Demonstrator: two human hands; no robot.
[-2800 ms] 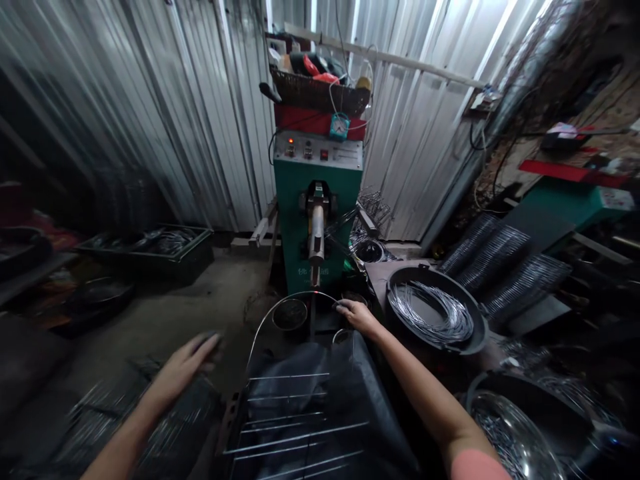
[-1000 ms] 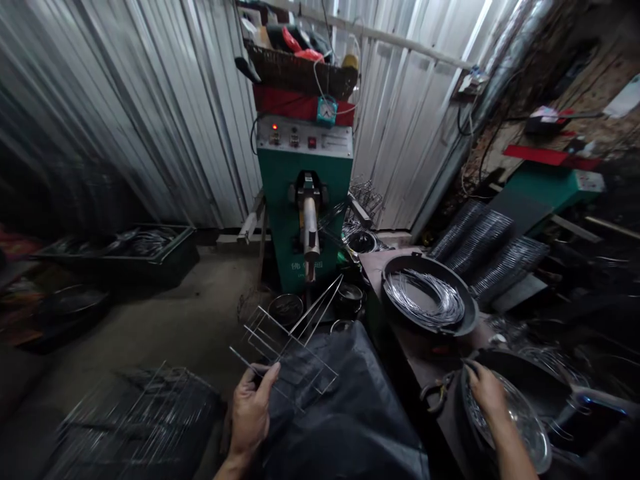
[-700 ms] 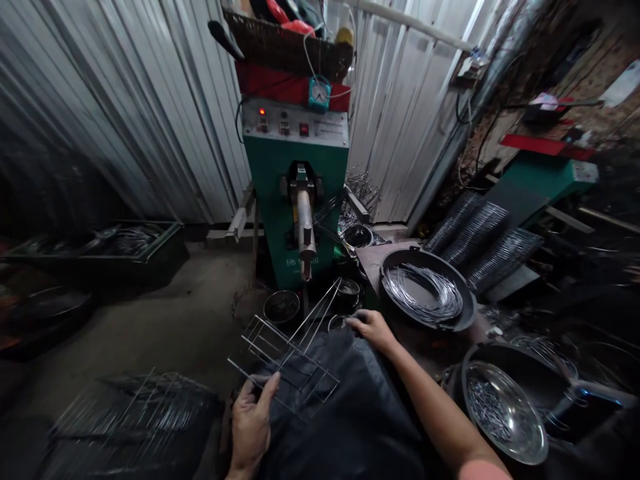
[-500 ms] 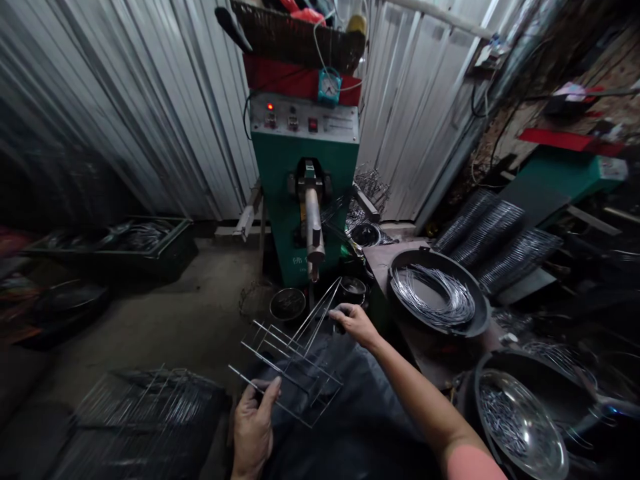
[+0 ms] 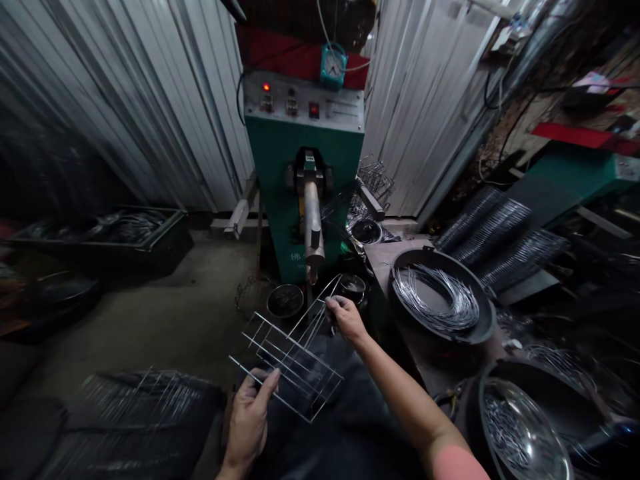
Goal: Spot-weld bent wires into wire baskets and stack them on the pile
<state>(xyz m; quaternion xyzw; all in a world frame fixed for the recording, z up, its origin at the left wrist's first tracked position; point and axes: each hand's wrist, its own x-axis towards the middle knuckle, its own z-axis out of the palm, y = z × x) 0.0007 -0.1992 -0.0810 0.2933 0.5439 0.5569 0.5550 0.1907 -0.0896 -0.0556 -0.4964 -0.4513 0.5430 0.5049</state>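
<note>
A wire rack [image 5: 287,357] of thin steel rods sits tilted over my dark apron, just below the green spot-welding machine [image 5: 305,167] and its vertical electrode [image 5: 313,230]. My left hand [image 5: 250,420] grips the rack's near left corner, thumb and fingers closed on the frame. My right hand [image 5: 345,317] is closed around the rack's far upper rods, close under the electrode tip.
A black pan of curved wires [image 5: 440,303] stands right of the machine. A shiny bowl of short pins [image 5: 520,430] sits at the lower right. Stacked wire racks [image 5: 135,413] lie on the floor at left. A dark crate [image 5: 110,233] is further left. Small tins [image 5: 285,300] sit under the electrode.
My right hand came back from the pin bowl at the right and closed on the rack's far rods. The left hand kept its grip on the near corner.
</note>
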